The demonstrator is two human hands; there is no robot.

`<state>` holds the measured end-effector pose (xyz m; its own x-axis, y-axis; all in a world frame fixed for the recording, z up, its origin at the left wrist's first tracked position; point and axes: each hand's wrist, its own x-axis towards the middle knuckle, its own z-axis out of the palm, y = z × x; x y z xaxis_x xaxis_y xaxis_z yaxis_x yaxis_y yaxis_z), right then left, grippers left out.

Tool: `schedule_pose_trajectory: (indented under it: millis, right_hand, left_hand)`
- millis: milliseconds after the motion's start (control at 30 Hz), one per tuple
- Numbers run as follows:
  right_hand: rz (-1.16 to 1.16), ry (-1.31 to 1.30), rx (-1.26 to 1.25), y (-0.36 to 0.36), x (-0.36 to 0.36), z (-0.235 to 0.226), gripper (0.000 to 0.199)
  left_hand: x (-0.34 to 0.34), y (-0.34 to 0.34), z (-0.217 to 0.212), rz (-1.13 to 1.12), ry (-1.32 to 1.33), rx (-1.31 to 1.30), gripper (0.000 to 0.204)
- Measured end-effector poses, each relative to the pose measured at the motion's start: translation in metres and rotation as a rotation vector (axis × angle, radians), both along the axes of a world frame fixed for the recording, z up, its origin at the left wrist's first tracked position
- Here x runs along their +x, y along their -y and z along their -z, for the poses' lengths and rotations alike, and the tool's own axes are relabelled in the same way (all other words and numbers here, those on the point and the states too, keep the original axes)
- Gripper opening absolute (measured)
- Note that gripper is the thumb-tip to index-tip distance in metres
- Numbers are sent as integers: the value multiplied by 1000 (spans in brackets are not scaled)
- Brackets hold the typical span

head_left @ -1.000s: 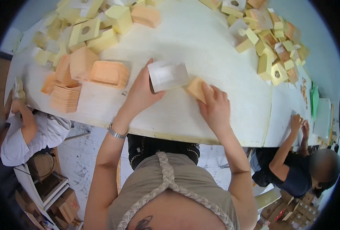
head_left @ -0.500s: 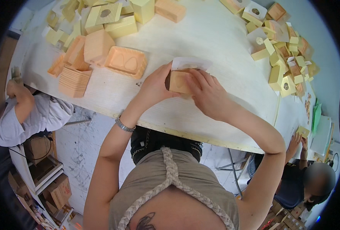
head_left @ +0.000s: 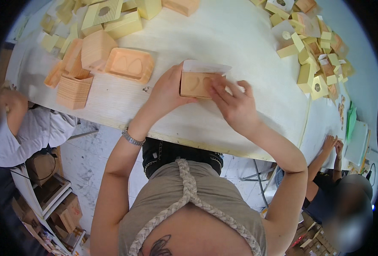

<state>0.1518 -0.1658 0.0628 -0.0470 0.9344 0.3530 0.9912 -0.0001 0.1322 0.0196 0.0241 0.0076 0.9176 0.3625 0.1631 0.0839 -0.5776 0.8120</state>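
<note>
My left hand (head_left: 167, 87) grips the left side of a box (head_left: 206, 65), near the middle of the table's (head_left: 223, 38) near edge. Its flap stands up, white inside, and an orange tray (head_left: 191, 84) sits in it. My right hand (head_left: 236, 104) has its fingers bent over the tray's right end; they blur, and I cannot tell whether they pinch it. Loose trays (head_left: 129, 65) lie toward the table's left edge, yellow boxes (head_left: 123, 25) beyond them, and a heap (head_left: 306, 77) along the right edge.

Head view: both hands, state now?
Left hand: closed, holding the box by its left side.
Right hand: at the right end of the peach insert, blurred; grip can't be told.
</note>
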Motion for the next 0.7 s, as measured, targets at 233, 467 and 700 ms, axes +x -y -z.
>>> schedule_pose_trajectory:
  millis: [233, 467, 700]
  right_hand:
    - [92, 187, -147, 14, -4, 0, 36]
    - [138, -159, -150, -1, -6, -10, 32]
    - [222, -436, -165, -29, -22, 15, 45]
  left_hand:
    - [0, 4, 5, 12, 4, 163, 89]
    - [0, 7, 11, -32, 19, 197, 82]
    - [-1, 13, 12, -42, 96, 294, 83]
